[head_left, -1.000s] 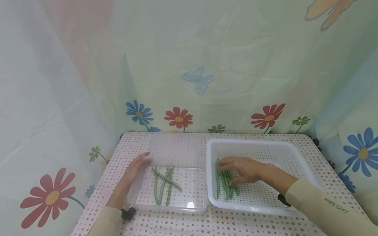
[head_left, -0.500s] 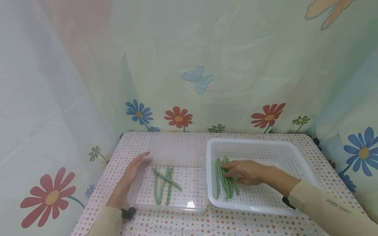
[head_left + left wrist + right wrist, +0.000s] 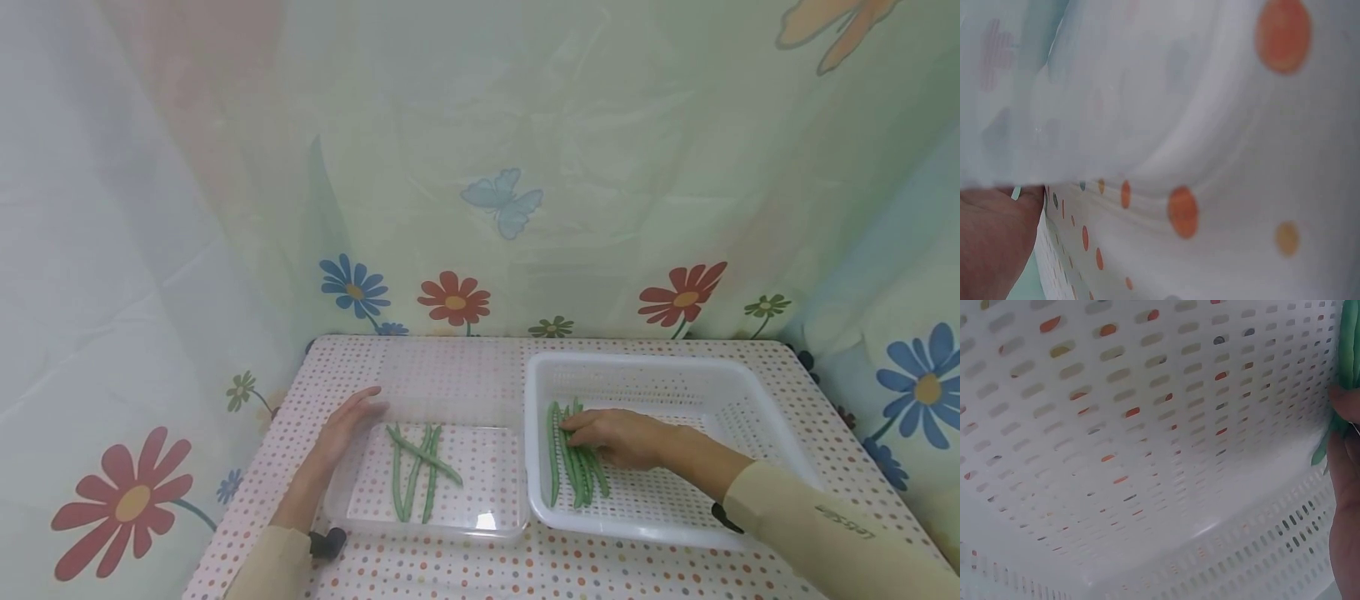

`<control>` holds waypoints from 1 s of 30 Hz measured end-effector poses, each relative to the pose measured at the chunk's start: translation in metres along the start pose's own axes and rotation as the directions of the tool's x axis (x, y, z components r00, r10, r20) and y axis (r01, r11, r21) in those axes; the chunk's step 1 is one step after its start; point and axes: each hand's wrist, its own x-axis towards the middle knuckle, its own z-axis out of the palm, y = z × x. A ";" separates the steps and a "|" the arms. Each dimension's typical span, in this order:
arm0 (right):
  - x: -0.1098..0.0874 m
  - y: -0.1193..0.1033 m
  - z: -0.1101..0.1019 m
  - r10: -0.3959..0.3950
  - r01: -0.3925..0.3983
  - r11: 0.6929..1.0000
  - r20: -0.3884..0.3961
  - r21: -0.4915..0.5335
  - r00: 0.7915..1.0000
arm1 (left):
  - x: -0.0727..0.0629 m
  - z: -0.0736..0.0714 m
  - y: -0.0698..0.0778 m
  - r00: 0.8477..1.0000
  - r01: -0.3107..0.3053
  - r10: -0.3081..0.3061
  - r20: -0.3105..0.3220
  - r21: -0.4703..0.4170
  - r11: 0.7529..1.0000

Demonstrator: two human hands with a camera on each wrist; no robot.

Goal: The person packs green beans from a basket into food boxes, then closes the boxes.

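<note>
In the head view my right hand reaches into the white perforated basket. Its thumb and fingers pinch at a green bean in the bunch along the basket's left side; the right wrist view shows the green beans at the fingertips, partly hidden by the hand. My left hand rests with extended fingers against the left side of the clear plastic container. Inside that container lie several green beans, one crossing over the others. In the left wrist view the hand sits beneath the cloudy plastic edge.
The container's see-through lid stands opened out toward the back. A dotted cloth covers the table, and a flower-printed curtain hangs behind and at both sides. Basket and container stand side by side.
My right hand has drawn slightly right and its fingers have closed in on the beans; the bean tops now show more. The left hand has stayed put.
</note>
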 end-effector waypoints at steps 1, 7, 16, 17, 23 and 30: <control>0.001 0.001 0.001 0.000 0.000 1.000 -0.005 -0.005 1.000 | 0.000 0.000 0.000 1.000 -0.001 0.001 0.000 0.001 1.000; 0.002 0.003 0.003 -0.022 0.020 0.999 -0.066 -0.027 0.998 | -0.002 0.001 0.000 1.000 -0.005 0.005 0.006 0.002 1.000; 0.004 0.003 -0.002 -0.172 0.159 0.984 -0.234 -0.076 0.957 | -0.002 0.000 0.002 1.000 -0.001 0.001 0.003 0.009 1.000; 0.004 0.004 -0.003 -0.179 0.165 0.983 -0.245 -0.079 0.953 | -0.003 0.000 0.002 1.000 0.000 0.000 0.002 0.013 1.000; 0.005 0.005 -0.008 -0.233 0.217 0.972 -0.300 -0.087 0.925 | -0.003 0.000 0.004 1.000 0.006 -0.006 -0.003 0.022 1.000; 0.006 0.004 -0.013 -0.270 0.247 0.963 -0.343 -0.108 0.900 | -0.004 0.000 0.006 1.000 0.016 -0.016 -0.001 0.023 1.000</control>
